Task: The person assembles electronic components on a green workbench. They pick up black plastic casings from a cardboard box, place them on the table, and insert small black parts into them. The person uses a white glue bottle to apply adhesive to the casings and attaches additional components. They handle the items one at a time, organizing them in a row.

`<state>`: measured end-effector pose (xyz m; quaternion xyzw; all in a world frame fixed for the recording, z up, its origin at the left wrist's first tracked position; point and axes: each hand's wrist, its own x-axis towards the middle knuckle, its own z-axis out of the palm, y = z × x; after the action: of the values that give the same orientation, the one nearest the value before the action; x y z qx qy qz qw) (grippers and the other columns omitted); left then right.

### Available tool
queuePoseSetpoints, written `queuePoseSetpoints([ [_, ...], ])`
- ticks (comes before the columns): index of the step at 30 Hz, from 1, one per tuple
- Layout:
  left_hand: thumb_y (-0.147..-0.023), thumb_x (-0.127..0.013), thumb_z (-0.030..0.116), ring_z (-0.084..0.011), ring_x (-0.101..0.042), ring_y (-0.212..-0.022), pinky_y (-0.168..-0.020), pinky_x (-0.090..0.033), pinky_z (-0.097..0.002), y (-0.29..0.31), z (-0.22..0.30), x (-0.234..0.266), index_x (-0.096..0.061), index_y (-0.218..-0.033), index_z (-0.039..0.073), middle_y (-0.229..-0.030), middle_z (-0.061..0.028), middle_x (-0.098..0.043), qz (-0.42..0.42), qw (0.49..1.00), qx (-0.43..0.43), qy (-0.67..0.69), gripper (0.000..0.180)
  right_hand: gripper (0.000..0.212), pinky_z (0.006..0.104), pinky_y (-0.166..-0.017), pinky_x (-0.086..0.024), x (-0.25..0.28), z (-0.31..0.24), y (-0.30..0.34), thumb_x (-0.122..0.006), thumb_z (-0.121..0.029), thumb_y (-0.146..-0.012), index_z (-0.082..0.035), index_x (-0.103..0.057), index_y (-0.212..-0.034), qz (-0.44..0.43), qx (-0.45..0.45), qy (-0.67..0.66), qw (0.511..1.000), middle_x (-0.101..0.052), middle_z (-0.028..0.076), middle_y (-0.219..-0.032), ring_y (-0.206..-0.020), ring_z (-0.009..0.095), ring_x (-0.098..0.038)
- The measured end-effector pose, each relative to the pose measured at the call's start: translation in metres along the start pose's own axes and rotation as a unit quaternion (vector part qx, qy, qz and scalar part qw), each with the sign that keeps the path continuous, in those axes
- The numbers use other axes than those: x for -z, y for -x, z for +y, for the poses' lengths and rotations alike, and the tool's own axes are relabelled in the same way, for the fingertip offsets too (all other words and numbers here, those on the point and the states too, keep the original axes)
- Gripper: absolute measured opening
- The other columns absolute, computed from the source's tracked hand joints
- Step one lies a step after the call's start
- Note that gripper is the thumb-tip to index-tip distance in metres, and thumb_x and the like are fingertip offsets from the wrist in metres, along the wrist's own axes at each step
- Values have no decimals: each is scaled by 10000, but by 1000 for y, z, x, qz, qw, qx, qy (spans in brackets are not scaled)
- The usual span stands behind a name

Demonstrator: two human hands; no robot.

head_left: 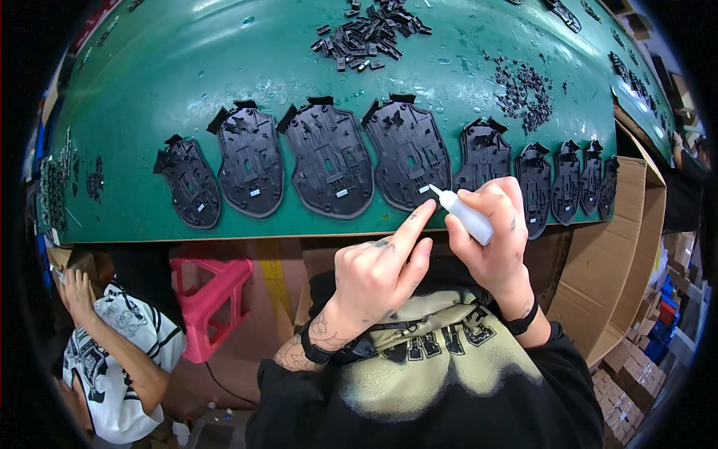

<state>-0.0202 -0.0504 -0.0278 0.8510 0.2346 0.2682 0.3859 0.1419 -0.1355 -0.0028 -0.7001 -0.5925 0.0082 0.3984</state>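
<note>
My right hand point(502, 228) is wrapped round a small white squeeze bottle point(473, 221), its thin nozzle tilted up to the left. The nozzle tip is close to the lower edge of a black mouse-shaped plastic shell point(407, 153), beside a small white label-like piece on it; whether they touch, I cannot tell. My left hand point(378, 269) holds nothing. Its index finger stretches to just below that shell, near the nozzle, with the thumb apart and the other fingers curled. Similar shells, such as this larger one point(329, 161), stand in a row to both sides.
On the green table point(262, 63) lie a heap of black plastic parts point(366, 37) and scattered smaller black pieces point(525, 93). A cardboard box point(602, 258) stands at the right edge. At left are a pink stool point(213, 307) and another person point(120, 352), working at the table edge.
</note>
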Motion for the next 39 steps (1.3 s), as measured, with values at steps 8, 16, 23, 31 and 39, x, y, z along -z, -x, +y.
queuePoseSetpoints([
  [8, -874, -666, 152, -139, -536, -387, -429, -426, -301, 0, 1, 2, -620, -1290, 36, -491, -17, -547, -14, 1000, -3, -4, 434, 385, 404, -669, -449, 0, -5, -3, -770, -16, -656, -2, -607, -1005, -12, 1, 6, 1000, -590, 106, -809, -741, 302, -535],
  [16, -862, -674, 156, -135, -540, -390, -435, -438, -292, 1, -1, -2, -611, -1298, 24, -488, -14, -541, -2, 1000, -24, -8, 460, 376, 399, -656, -444, 2, -8, -3, -776, -16, -656, -2, -611, -993, -10, 3, 16, 1000, -582, 105, -788, -731, 300, -533],
  [23, -837, -683, 137, -120, -531, -393, -439, -433, -279, 2, 2, 3, -638, -1257, 8, -524, -1, -575, 6, 999, -36, -2, 442, 412, 383, -646, -440, -2, -8, -5, -771, 18, -653, -14, -596, -1025, 31, -1, 10, 999, -573, 88, -763, -710, 279, -518],
  [31, -811, -672, 52, -132, -509, -393, -443, -425, -293, 15, -14, 33, -661, -1199, -37, -594, -43, -626, 76, 997, -8, -15, 399, 400, 359, -643, -481, -19, -28, -24, -781, -8, -640, -10, -623, -1008, -6, 16, -81, 997, -634, 99, -842, -709, 266, -575],
  [39, -806, -679, 55, -123, -475, -375, -434, -413, -296, 25, -25, 34, -655, -1229, -11, -515, -8, -548, 94, 995, 16, -8, 429, 411, 370, -590, -469, -39, -33, -34, -791, -23, -656, 15, -612, -1024, -38, 57, -46, 997, -593, 98, -771, -678, 278, -557],
])
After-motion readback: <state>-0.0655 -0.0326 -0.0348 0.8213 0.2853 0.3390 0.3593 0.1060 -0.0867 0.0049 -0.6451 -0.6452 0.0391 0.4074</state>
